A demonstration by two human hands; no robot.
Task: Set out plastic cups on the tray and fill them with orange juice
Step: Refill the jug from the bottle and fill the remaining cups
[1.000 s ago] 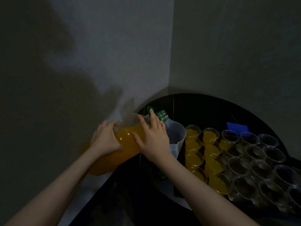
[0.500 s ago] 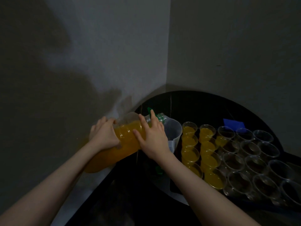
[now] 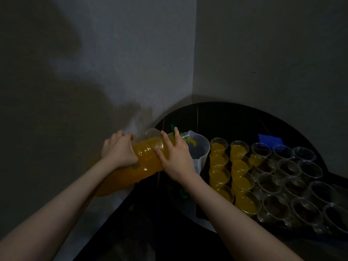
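Note:
A big clear bottle of orange juice (image 3: 145,157) lies tilted, its neck over a clear plastic jug (image 3: 200,153). Juice runs from the mouth into the jug. My left hand (image 3: 118,150) grips the bottle's lower body. My right hand (image 3: 175,155) holds the bottle near its shoulder, fingers spread over it. To the right, rows of clear plastic cups stand on a dark tray (image 3: 282,226): the two left rows are filled cups (image 3: 219,175) with juice, one cup in the third row has some, and the empty cups (image 3: 288,168) fill the rest.
All this stands on a round black table (image 3: 226,119) pushed into a room corner, walls close behind and to the left. A blue object (image 3: 270,139) lies behind the cups. A green bit (image 3: 183,193) shows under my right wrist. The light is dim.
The bottle has tipped further toward the jug and juice now flows out of its mouth. Both hands keep their hold.

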